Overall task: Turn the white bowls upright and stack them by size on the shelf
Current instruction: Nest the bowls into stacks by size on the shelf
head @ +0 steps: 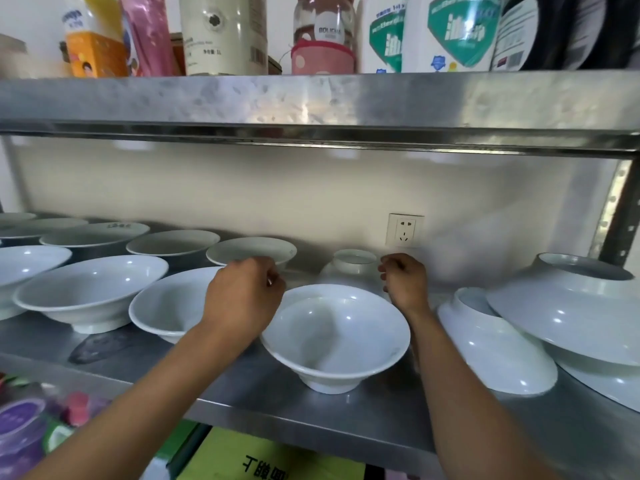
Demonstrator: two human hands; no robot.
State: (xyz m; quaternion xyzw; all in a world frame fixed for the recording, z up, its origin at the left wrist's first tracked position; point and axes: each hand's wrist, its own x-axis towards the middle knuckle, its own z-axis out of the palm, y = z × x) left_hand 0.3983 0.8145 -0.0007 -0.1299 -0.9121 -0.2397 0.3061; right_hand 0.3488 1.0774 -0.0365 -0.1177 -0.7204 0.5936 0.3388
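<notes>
Two hands, about thirteen bowls

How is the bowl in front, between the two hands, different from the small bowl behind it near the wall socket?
The front bowl stands upright, opening upward; the small bowl is upside down, foot ring on top. The front bowl looks wider and sits at the shelf edge; the small bowl sits near the wall. Both are plain white, and neither hand holds them.
</notes>
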